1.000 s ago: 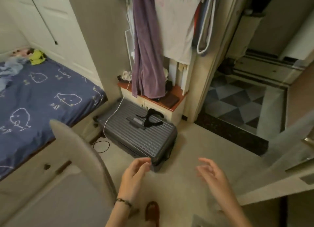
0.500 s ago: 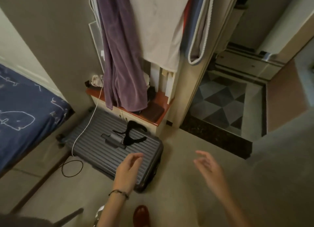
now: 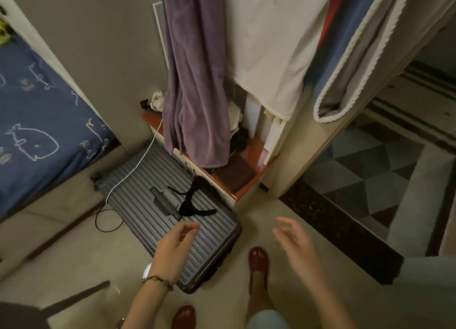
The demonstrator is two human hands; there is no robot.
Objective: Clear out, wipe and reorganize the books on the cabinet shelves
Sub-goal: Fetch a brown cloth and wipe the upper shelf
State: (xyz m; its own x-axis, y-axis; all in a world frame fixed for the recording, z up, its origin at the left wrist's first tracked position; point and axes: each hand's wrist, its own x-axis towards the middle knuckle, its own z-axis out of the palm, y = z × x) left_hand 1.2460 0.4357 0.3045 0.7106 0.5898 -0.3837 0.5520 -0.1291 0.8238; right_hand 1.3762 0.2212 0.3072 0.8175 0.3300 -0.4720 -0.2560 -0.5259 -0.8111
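Cabinet [image 3: 249, 178] with its red-brown top stands far centre, its shelves mostly hidden behind a hanging purple towel [image 3: 197, 87] and white cloth [image 3: 271, 45]; no books can be made out. Bed [image 3: 42, 101] lies left, a grey suitcase [image 3: 172, 220] on the floor before the cabinet. Both hands are empty, left [image 3: 176, 248] and right [image 3: 294, 242] with fingers loose and spread. Seemingly the approach step; next, the hangings likely need moving aside

Grey suitcase [image 3: 170, 212] flat on floor; purple towel [image 3: 195, 82] hanging above; blue bedsheet [image 3: 42, 111] left.
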